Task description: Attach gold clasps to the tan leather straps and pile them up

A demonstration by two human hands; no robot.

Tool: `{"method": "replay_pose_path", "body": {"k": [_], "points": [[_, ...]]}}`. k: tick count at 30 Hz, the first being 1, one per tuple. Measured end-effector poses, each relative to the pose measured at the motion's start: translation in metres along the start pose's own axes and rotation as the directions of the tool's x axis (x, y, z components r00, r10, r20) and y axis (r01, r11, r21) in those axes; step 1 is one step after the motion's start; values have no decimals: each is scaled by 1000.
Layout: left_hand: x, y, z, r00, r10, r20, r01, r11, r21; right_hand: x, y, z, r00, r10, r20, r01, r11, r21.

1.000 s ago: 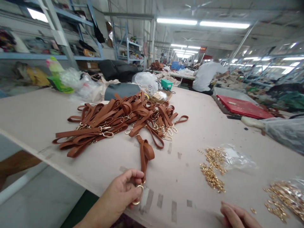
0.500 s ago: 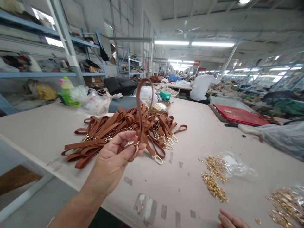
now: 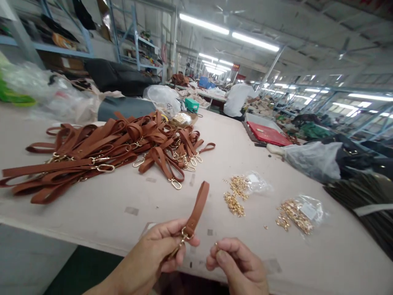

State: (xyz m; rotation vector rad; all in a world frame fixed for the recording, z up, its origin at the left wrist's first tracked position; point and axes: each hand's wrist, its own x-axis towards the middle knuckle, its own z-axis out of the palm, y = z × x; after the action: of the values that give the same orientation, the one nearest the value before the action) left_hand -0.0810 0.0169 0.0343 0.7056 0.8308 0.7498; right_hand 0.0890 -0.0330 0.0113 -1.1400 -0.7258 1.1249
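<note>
A brown wrist strap [image 3: 199,207] with a gold ring and clasp [image 3: 183,238] stands tilted up from my left hand [image 3: 156,248], whose thumb and fingers are closed on the metal end. Close by on the right, my right hand [image 3: 241,264] pinches a tiny gold-coloured piece [image 3: 216,245] between thumb and forefinger; its exact shape is too small to make out. Beyond my hands lies a heap of similar brown straps [image 3: 98,141] with gold clasps. Small gold hardware pieces [image 3: 235,204] are spilled beside a clear plastic bag [image 3: 259,183].
Farther right, a second clear bag [image 3: 310,209] has more gold pieces around it. Dark stacked material [image 3: 362,205] borders the table's right side. A red tray-like item [image 3: 267,133] and a person in a white top [image 3: 238,100] are farther back.
My left hand has come down and nearer with the strap, away from the heap. My right hand has moved up beside it, now pinching a tiny gold piece. The view has turned right.
</note>
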Motion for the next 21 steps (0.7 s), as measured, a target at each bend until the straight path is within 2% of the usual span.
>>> {"method": "replay_pose_path", "body": {"k": [3, 7, 10, 14, 17, 21], "points": [[0, -10, 7, 998, -42, 45, 41, 999, 31, -4, -1, 5, 997, 6, 74, -10, 998, 57], [1, -22, 7, 995, -85, 48, 78, 989, 127, -6, 5, 6, 996, -3, 89, -6, 995, 101], [0, -26, 3, 993, -106, 49, 102, 992, 73, -7, 15, 4, 985, -23, 172, 1, 992, 128], [-3, -27, -1, 994, -88, 62, 86, 996, 39, -8, 23, 0, 946, -100, 308, 59, 988, 142], [-3, -29, -1, 996, -53, 77, 50, 998, 38, -9, 23, -3, 942, -113, 317, 85, 991, 103], [0, -32, 1, 996, 32, 77, -23, 993, -113, -9, 22, -4, 959, -149, 243, 158, 987, -22]]}}
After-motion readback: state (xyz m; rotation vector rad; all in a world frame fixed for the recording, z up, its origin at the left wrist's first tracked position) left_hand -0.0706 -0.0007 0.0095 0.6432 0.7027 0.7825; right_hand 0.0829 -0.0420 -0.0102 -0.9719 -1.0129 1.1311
